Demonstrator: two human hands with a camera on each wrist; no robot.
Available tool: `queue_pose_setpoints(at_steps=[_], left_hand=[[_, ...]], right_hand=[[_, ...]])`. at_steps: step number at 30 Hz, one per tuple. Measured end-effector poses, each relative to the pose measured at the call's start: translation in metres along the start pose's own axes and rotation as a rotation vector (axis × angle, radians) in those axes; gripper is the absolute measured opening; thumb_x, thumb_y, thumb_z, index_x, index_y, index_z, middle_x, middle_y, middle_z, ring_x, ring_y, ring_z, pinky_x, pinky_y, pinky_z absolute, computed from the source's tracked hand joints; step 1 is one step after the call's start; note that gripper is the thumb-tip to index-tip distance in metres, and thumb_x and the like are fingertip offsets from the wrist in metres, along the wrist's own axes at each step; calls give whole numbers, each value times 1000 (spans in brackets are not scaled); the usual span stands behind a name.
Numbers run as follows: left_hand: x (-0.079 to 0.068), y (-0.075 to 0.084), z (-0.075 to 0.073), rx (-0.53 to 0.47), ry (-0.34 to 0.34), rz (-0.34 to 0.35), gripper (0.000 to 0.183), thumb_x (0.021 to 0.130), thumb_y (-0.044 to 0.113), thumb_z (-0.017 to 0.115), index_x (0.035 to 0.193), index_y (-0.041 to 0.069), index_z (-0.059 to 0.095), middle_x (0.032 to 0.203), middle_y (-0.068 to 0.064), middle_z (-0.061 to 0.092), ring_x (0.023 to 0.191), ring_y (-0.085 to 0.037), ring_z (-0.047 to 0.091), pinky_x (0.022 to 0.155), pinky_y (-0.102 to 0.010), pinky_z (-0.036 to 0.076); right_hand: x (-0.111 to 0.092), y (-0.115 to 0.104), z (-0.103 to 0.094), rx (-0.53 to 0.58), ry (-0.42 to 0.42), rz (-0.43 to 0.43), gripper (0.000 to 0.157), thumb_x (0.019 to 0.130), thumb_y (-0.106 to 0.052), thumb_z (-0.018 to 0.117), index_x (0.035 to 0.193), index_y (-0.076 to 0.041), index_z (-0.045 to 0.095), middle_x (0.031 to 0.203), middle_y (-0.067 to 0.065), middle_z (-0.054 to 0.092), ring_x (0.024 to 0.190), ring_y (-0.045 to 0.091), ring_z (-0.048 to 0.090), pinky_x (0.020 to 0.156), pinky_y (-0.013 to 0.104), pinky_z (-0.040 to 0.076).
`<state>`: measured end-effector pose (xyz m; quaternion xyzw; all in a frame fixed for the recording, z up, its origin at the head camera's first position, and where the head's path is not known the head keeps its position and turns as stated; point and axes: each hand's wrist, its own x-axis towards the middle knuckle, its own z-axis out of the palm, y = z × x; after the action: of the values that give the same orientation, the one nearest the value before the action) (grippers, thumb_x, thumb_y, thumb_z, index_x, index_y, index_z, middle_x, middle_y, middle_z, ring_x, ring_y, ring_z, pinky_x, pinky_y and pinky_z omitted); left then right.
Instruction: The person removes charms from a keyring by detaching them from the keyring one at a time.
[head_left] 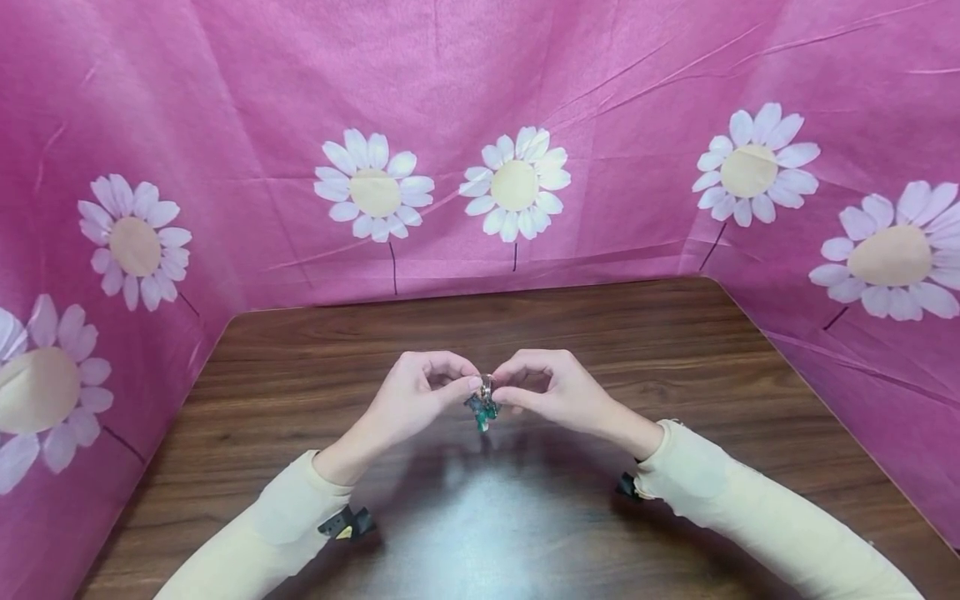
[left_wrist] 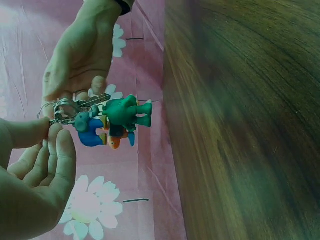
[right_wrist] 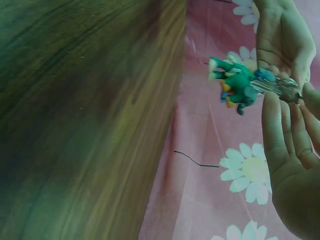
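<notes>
Between the two hands hangs a bunch on metal key rings [left_wrist: 65, 109], with a key [left_wrist: 96, 101] and small toy figures below. One figure is green [left_wrist: 120, 111], another blue with a grey-green head [left_wrist: 90, 136], and an orange one [left_wrist: 115, 142] shows partly behind them. My left hand [head_left: 408, 396] pinches the rings from the left between thumb and fingertips. From the right, my right hand [head_left: 558, 387] pinches them the same way, its thumb and index tips almost meeting the left ones. In the right wrist view the green figure [right_wrist: 239, 80] hangs clear of the fingers.
The brown wood-grain table [head_left: 480, 325] lies under both hands. A pink cloth [head_left: 270, 100] printed with white daisies surrounds its back and sides. Black straps [head_left: 348, 523] show at the cream sleeves [head_left: 262, 533].
</notes>
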<state>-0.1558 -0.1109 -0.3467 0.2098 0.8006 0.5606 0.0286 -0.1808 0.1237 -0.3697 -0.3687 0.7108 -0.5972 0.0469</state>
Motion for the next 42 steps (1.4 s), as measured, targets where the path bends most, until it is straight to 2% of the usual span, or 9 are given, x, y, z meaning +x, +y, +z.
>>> queue_pose_setpoints(at_steps=[3,9,15,20,25,27,31,36,42], left_hand=[[0,0,1,-38,2,-17,8,93,12,74,96,5,76,85,-6,76,74,-21,71,67,-31,58],[0,-1,1,-59,8,-30,11,91,13,77,97,4,77,85,-7,76,72,-18,71,66,-30,58],[1,-2,2,-51,-24,-40,16,91,15,78,100,2,78,86,-8,76,73,-15,71,69,-35,60],[1,-2,3,-36,-39,-31,15,91,15,77,99,2,78,85,-9,76,76,-22,72,70,-38,61],[1,-3,4,-53,-47,-28,14,91,13,77,98,1,77,85,-8,76,78,-30,73,72,-47,61],[1,-3,4,-49,-50,-25,14,91,14,77,98,2,77,85,-8,76,78,-32,73,71,-45,61],[0,-4,4,-64,-58,-18,15,91,13,77,99,1,77,87,-11,76,80,-36,72,72,-45,61],[0,-3,5,-85,-65,-14,16,90,11,78,102,1,77,89,-11,76,82,-36,72,75,-49,60],[-1,-3,4,-84,-79,-37,20,89,12,79,105,0,76,90,-8,76,80,-23,73,76,-48,60]], right_hand=[[-1,3,0,-6,-12,-5,14,91,-2,75,105,-5,76,93,7,73,72,24,73,61,44,62],[0,5,0,5,7,-42,13,93,2,71,105,-3,74,95,10,71,71,37,71,62,43,62],[1,5,0,8,43,-37,14,95,4,68,107,-1,73,94,12,71,67,32,71,60,44,61],[2,3,0,-27,64,-70,14,93,1,71,105,-4,76,90,12,72,64,24,70,56,44,61],[4,3,-3,-128,60,-160,18,89,5,74,101,-7,77,87,3,72,62,16,67,53,36,59],[6,2,-4,-209,43,-213,18,88,4,76,100,-10,78,86,-4,72,63,13,65,52,31,56],[7,2,-7,-320,25,-279,16,87,1,78,96,-12,77,82,-8,71,62,8,61,50,23,52],[5,-1,-5,-313,67,-217,15,86,6,76,93,-7,76,76,-1,70,58,11,60,49,25,51],[3,-3,-5,-224,94,-106,15,88,4,76,97,-7,76,77,3,72,57,17,64,50,29,54]])
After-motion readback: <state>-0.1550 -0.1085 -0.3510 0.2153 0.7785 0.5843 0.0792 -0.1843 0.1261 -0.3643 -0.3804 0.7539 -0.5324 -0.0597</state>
